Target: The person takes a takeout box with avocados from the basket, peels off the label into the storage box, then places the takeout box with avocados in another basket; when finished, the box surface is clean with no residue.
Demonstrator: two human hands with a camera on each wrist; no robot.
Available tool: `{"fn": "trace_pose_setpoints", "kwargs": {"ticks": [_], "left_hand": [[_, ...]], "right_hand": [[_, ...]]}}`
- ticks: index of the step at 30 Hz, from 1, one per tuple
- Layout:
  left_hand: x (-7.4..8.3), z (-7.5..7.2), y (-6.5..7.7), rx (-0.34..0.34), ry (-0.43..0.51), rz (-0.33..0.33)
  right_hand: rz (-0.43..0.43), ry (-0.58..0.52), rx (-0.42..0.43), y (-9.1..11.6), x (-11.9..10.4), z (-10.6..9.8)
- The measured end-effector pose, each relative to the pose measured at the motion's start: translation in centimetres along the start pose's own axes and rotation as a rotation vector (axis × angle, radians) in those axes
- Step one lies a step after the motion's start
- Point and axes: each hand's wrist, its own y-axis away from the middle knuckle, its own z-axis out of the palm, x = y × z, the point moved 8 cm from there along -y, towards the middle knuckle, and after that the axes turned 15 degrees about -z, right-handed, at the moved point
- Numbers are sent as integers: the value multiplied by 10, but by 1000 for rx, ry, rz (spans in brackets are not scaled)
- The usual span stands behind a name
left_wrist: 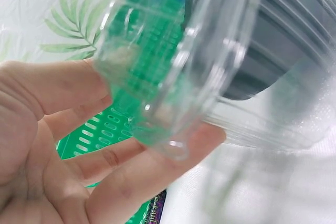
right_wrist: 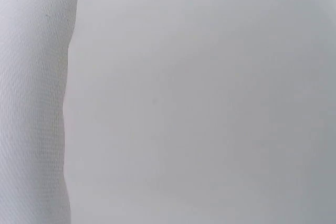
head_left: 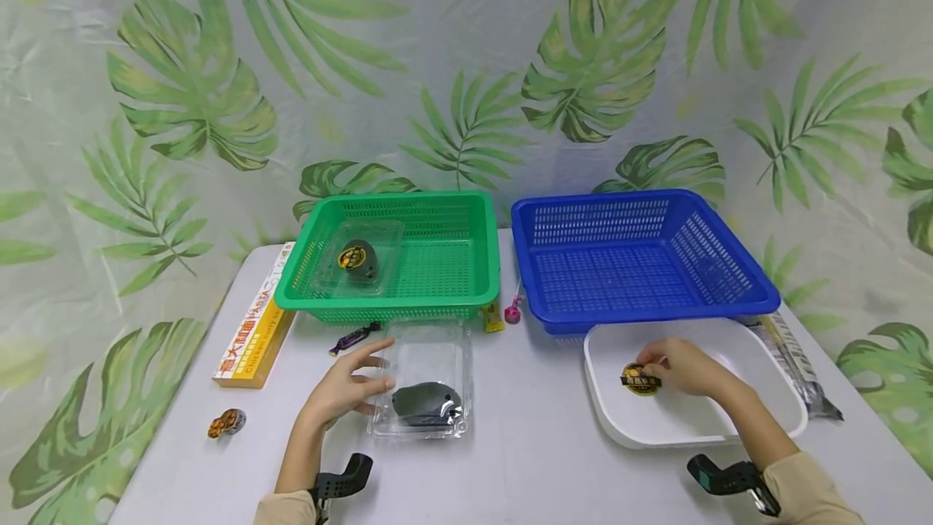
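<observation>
In the head view, my left hand (head_left: 348,387) pinches the left edge of a clear plastic clamshell box (head_left: 426,347). Inside the box lies a dark grey, rounded flat piece (head_left: 426,403). Up close in the left wrist view, the thumb and fingers (left_wrist: 157,166) take the box by its clear rim, with ribbed dark plastic (left_wrist: 289,30) showing through it. Over the white tub (head_left: 696,428), my right hand (head_left: 681,367) pinches the edge of a round black-and-gold label (head_left: 641,379) between thumb and fingertips. Only pale surfaces appear in the right wrist view.
Behind stand a green basket (head_left: 408,302), holding another clear box (head_left: 357,258) with a similar label, and a blue basket (head_left: 649,314). A pasta box (head_left: 255,330), a wrapped candy (head_left: 227,423), a purple-wrapped sweet (head_left: 355,338), a pink lollipop (head_left: 513,312) and a silvery package (head_left: 802,371) lie around.
</observation>
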Motion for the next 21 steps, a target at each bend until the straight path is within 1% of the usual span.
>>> {"fn": "trace_pose_setpoints", "kwargs": {"ticks": [4, 6, 8, 10, 14, 16, 19, 21], "left_hand": [[-1, 1, -1, -1, 2, 0], [-1, 1, 0, 2, 6, -4], [-1, 1, 0, 8, 6, -9], [0, 1, 1, 16, 9, -15], [0, -1, 4, 53, -9, -29], [-2, -2, 4, 82, -31, -51], [-7, -5, 5, 109, -62, -93], [-11, -5, 6, 87, -56, -115]], "right_hand": [[-16, 13, -13, 0, -4, 1], [-2, 16, -24, 1, -6, -1], [-3, 21, -21, 3, -9, -6], [-24, 25, -9, 6, -14, -16], [-80, 6, 43, 15, -21, -45], [-92, -3, 81, 20, -22, -63], [-116, -20, 180, 26, -18, -92], [-106, 10, 257, 29, -8, -112]]}}
